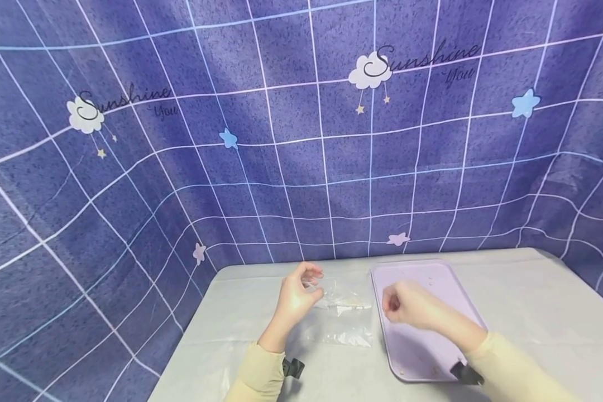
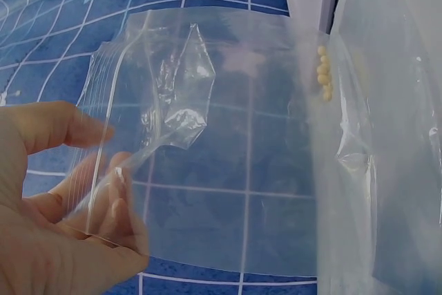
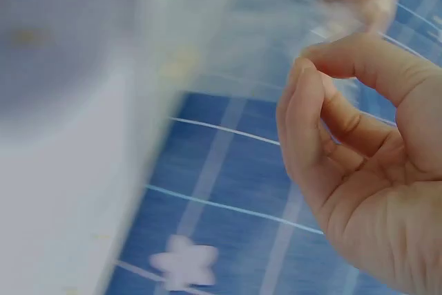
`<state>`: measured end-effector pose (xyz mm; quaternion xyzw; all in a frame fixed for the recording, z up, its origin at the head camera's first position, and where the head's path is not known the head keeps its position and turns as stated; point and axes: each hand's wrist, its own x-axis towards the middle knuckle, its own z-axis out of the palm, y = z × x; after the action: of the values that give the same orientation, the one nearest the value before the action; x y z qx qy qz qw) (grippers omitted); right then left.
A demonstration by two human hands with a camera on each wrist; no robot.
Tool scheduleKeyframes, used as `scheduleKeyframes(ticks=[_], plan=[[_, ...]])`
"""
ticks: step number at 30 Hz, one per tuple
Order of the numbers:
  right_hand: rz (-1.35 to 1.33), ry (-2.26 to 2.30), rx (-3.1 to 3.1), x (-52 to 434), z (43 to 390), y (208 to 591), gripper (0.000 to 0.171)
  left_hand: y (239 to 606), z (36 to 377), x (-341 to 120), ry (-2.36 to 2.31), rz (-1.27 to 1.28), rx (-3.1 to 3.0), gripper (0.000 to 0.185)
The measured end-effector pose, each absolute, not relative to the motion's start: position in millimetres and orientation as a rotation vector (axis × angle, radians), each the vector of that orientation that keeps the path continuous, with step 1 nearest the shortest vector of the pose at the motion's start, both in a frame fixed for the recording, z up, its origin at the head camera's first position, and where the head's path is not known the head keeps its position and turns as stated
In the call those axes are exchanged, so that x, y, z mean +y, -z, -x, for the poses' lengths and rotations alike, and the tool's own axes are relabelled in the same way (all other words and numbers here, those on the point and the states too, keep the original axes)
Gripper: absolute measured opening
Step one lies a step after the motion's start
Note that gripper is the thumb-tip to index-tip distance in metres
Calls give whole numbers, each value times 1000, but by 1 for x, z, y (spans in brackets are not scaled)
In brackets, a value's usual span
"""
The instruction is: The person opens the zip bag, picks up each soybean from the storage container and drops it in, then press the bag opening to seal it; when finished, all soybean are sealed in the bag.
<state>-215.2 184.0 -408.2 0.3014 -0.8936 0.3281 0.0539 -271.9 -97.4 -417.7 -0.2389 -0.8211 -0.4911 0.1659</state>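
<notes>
My left hand [image 1: 296, 293] grips a clear zip bag [image 2: 235, 219] at its ribbed zip end, thumb and fingers spread around the mouth. Several round, pale yellow beans [image 2: 323, 74] lie in a row at the bag's far end in the left wrist view. Over the left edge of a lilac tray [image 1: 417, 346] hovers my right hand [image 1: 412, 304], blurred in the head view. Its thumb and fingertips meet, the other fingers curled, as the right wrist view shows; I see nothing between the tips. A few tiny pale bits [image 1: 430, 279] lie in the tray.
The bag and tray rest on a table with a pale grey cover [image 1: 542, 324], the bag left of the tray. Behind stands a blue gridded curtain [image 1: 341, 184] with clouds and stars. A dark strap mount [image 1: 293, 368] sits at the left wrist.
</notes>
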Motion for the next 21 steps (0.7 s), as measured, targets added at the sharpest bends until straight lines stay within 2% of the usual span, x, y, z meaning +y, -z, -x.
scheduleKeyframes(ticks=[6, 14, 21], plan=[[-894, -934, -2575, 152, 240, 364, 20, 416, 271, -95, 1371, 671, -2343, 40], [-878, -722, -2567, 112, 269, 363, 18, 416, 271, -94, 1388, 687, -2330, 40], [-869, -822, -2552, 126, 263, 359, 18, 416, 273, -95, 1385, 684, -2328, 40]])
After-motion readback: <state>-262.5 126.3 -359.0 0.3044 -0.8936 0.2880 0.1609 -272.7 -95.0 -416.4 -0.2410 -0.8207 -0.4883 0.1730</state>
